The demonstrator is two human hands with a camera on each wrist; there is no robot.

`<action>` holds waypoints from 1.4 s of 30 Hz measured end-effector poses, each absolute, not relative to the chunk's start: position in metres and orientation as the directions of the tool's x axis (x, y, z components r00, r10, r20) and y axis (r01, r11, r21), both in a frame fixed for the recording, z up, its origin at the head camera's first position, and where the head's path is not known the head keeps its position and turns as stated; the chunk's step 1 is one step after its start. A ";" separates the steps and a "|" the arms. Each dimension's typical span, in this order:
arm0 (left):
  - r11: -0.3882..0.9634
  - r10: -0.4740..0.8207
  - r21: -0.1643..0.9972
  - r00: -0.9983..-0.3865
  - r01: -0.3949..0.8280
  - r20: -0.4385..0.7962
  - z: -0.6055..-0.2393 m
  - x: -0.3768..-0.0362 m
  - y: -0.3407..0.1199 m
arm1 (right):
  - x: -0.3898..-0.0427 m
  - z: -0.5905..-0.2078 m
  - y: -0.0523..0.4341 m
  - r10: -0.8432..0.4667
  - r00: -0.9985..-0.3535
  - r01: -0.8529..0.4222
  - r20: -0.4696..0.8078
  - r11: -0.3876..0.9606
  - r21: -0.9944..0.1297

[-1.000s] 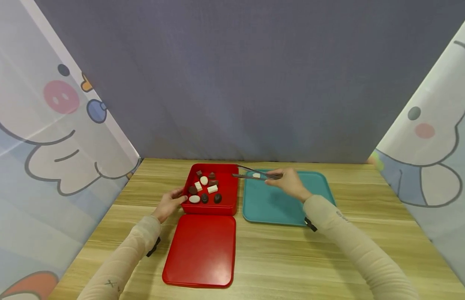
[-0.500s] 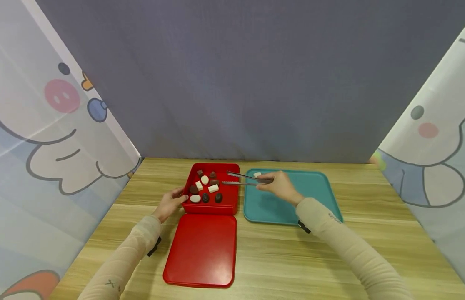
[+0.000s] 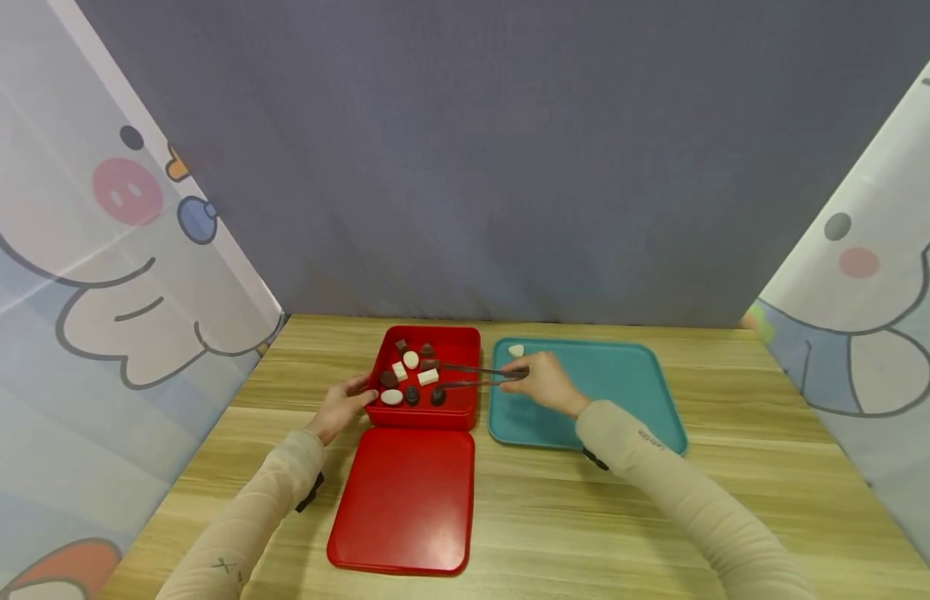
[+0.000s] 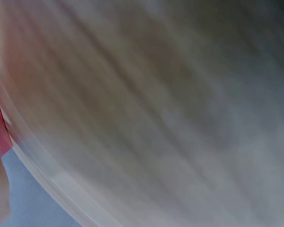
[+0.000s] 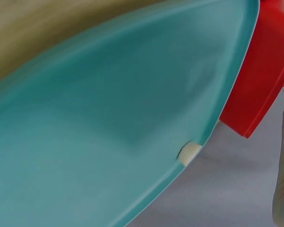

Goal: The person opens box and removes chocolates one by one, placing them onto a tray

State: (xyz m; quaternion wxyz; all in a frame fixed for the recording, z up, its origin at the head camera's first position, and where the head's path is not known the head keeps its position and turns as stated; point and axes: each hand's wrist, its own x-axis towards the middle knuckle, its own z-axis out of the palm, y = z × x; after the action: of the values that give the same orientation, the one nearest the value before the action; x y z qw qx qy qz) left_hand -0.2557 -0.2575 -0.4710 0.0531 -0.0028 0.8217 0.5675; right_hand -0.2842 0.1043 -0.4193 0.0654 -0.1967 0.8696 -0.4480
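1. Right hand [image 3: 540,385] over the teal tray's [image 3: 622,400] 9 o'clock edge, fingers pinched around tongs [image 3: 472,377].
2. Tongs reaching toward 9 o'clock into the red box [image 3: 457,408], tips spread apart near the brown and white pieces; nothing visibly caught between them.
3. Left hand [image 3: 341,406] at the box's 9 o'clock wall, thumb hooked on the rim, fingers curled against the side.
4. About nine pieces [image 3: 411,379] in the box, some dark, some white, clustered at its 9 o'clock half.
5. One white piece [image 3: 516,351] lying in the tray's 11 o'clock corner, also visible from the right wrist against the tray wall.
6. Red lid [image 3: 401,500] flat on the counter [image 3: 660,517] at 6 o'clock of the box, touching or nearly touching it.
7. Left wrist view blurred; only a red sliver legible.
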 end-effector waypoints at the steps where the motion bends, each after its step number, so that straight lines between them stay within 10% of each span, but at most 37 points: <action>1: 0.354 0.057 0.933 -0.994 -0.063 -0.089 -0.471 -0.255 -0.257 | -0.284 -0.419 0.103 -0.398 -0.915 -0.282 0.060 0.528 -0.801; 42: 0.356 0.065 0.933 -0.994 -0.060 -0.088 -0.471 -0.255 -0.258 | -0.289 -0.399 0.062 -0.502 -0.861 -0.467 0.082 0.718 -0.515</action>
State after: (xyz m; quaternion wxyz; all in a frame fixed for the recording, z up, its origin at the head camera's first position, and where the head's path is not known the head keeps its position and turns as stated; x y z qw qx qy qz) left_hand -0.2550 -0.2581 -0.4706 0.0549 0.0017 0.8215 0.5675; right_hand -0.2886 0.0617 -0.3988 0.0317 -0.2615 0.9264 -0.2692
